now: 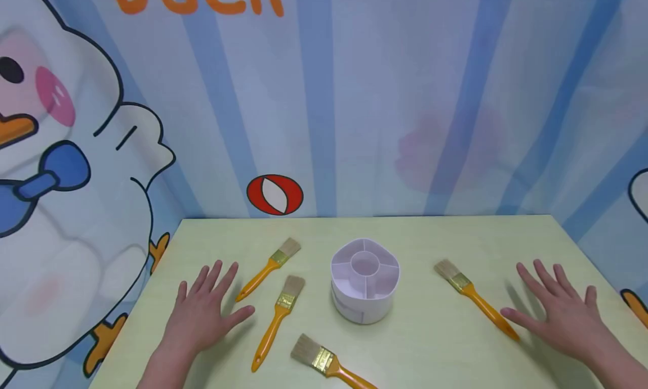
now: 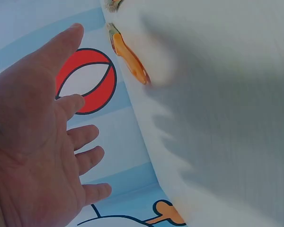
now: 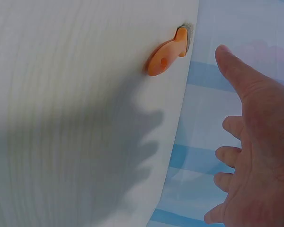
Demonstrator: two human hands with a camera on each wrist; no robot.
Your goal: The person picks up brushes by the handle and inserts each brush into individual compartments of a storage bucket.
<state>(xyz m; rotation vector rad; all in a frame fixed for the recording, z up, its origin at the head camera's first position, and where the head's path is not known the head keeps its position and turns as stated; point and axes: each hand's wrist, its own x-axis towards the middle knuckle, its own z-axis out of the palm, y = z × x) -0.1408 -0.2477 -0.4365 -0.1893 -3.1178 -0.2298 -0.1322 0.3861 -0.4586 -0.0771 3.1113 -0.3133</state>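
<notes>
Fingers spread and holding nothing, my left hand (image 1: 202, 310) hovers over the left part of the table, its shadow below. Beside it lie two paintbrushes with orange handles, an upper paintbrush (image 1: 268, 270) and a lower paintbrush (image 1: 278, 321). Another paintbrush (image 1: 329, 362) lies near the front edge, its handle end cut off by the frame. My right hand (image 1: 567, 316) is likewise spread and bare above the right side. Near its thumb is a paintbrush (image 1: 476, 298), bristles pointing up-left. Between the hands stands a round, pale lilac divided organizer (image 1: 364, 285).
A pale wood-grain table (image 1: 425, 355) carries everything. Behind it hangs a blue striped backdrop (image 1: 364, 96) with a cartoon duck (image 1: 101, 220) at left and a red and white ball (image 1: 275, 194) printed low near the table's back edge.
</notes>
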